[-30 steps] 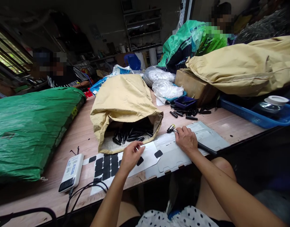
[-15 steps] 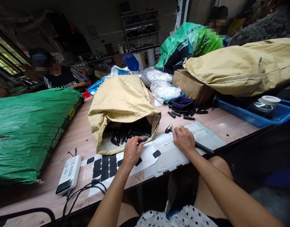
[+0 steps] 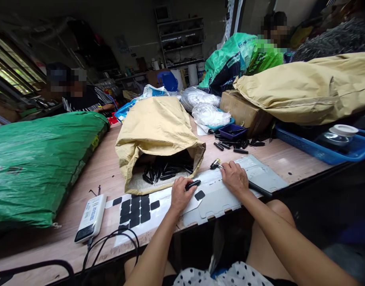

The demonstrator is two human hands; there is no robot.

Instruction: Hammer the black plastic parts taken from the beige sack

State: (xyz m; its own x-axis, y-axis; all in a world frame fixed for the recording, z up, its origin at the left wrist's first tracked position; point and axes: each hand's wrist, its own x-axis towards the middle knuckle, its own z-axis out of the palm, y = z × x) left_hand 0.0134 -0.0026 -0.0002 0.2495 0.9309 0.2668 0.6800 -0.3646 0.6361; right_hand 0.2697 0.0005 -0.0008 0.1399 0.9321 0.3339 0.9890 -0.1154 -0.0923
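Head view: left hand curled in pinch, gripping slim black cylindrical piece near open mouth of crumpled beige sack. More loose black pieces inside sack. Right hand closed round black-handled hammer, yellow on its metal head, over flat grey board.

black tube partly hidden by your left hand, hammer partly covered by your right hand, depths of the open tan sack lost in shadow, green sack cut off at the left edge
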